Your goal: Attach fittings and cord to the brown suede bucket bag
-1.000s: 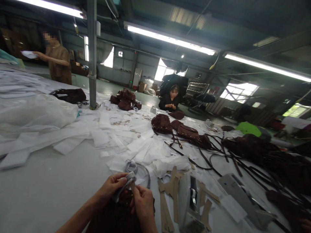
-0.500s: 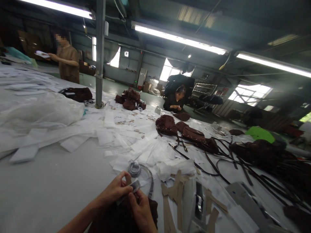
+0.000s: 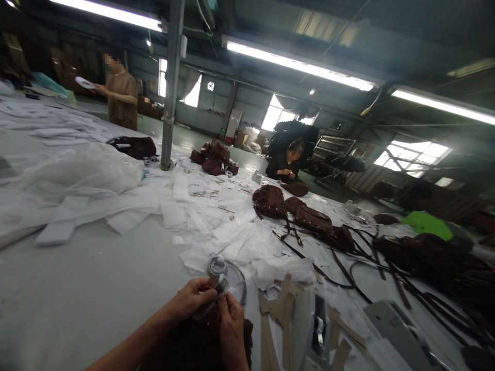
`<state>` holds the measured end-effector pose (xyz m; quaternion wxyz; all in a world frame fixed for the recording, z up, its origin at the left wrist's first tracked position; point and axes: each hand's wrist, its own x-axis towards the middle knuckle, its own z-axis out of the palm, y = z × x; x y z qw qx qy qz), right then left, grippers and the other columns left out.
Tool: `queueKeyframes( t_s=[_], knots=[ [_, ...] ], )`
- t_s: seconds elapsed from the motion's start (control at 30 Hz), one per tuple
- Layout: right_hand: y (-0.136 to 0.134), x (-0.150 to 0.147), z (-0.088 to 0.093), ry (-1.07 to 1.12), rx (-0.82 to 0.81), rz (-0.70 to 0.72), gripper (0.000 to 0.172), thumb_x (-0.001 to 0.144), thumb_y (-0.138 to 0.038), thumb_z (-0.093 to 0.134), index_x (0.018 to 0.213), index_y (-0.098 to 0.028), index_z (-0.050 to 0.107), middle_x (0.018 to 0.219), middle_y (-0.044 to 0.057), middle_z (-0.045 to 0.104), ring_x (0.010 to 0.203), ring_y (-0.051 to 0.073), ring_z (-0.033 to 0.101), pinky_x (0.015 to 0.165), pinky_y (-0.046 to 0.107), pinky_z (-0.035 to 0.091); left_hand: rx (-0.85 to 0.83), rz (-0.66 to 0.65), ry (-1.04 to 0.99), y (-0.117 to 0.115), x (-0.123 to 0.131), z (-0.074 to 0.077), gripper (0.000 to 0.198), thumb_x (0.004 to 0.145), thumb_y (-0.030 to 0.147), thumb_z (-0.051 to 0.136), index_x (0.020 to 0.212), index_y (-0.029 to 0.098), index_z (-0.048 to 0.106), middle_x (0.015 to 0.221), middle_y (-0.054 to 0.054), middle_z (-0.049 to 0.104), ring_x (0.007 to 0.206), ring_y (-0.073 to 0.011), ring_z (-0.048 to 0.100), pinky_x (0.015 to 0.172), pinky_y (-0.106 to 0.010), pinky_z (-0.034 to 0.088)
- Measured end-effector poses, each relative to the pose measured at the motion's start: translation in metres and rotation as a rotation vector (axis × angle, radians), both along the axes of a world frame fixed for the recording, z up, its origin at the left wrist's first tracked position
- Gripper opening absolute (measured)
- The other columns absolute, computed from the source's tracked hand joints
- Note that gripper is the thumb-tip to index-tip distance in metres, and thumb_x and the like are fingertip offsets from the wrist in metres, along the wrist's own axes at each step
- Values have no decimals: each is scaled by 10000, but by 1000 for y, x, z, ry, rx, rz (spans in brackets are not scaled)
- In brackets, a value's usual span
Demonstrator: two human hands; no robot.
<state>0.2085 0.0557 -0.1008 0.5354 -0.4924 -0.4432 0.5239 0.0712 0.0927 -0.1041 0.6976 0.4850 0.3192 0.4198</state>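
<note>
Near the bottom middle, my left hand (image 3: 193,298) and my right hand (image 3: 232,317) are close together, fingers pinched. Between their fingertips is a small flat piece with a shiny grey face and whitish film (image 3: 221,284); its exact kind is unclear. Both hands grip it, the left from its left side and the right from below. Under my wrists lies a dark brown bag-like item (image 3: 185,340), partly hidden by my arms. Just beyond my fingers, a coiled grey strip (image 3: 217,266) rests on the table, its loose end curving right.
Tan strips (image 3: 286,309) and a grey metal-fitted box (image 3: 319,330) lie to the right. White sheets (image 3: 232,232), brown bags (image 3: 309,216) and dark straps (image 3: 348,278) cover the table (image 3: 96,278) ahead. A post (image 3: 170,103) stands behind; two people work beyond.
The view has swung slightly left, so the surroundings sit further right. My hands stay together at the small piece; my right fingers have shifted up along it.
</note>
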Motion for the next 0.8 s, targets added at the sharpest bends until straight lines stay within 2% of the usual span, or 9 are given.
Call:
queueKeyframes(
  t_s=[0.2,0.33,0.4,0.57,0.73,0.8],
  knots=[
    [0,-5,-4,97,-41,-76,375,729,-537,682,780,-166,658,649,-1,587,578,136,519,477,223,409,10,-19,70,-4,9,-1,462,773,591,613,833,132,609,561,11,602,383,-78,469,363,-175,347],
    [1,-9,0,201,-133,-61,417,686,-575,716,747,-177,606,511,-79,425,426,61,334,375,180,240,-39,-58,89,-3,5,6,469,762,573,627,942,140,622,543,56,546,298,-20,307,293,-146,256],
    [2,-9,0,234,-147,-46,447,655,-588,741,700,-177,570,478,-103,368,401,39,255,366,174,194,-61,-91,106,-3,1,9,463,764,537,642,1020,151,623,536,70,522,296,-16,287,286,-138,250],
    [1,-3,-4,330,-149,23,444,652,-549,770,652,-175,531,456,-105,387,384,28,238,363,163,185,-57,-140,140,-5,0,11,403,761,448,667,1026,145,645,574,28,594,303,-27,351,295,-135,273],
    [-1,0,-6,407,-182,15,449,674,-576,733,623,-188,513,448,-101,373,377,50,305,374,182,292,-7,-105,122,-8,10,10,276,734,322,660,946,145,641,694,-30,688,423,-92,535,397,-174,413],
    [-1,1,-4,332,-153,-8,446,708,-595,691,630,-188,526,463,-86,401,387,66,357,384,198,336,16,-69,122,-9,13,8,215,750,307,629,888,143,640,689,-28,683,454,-105,555,428,-188,432]
  ],
)
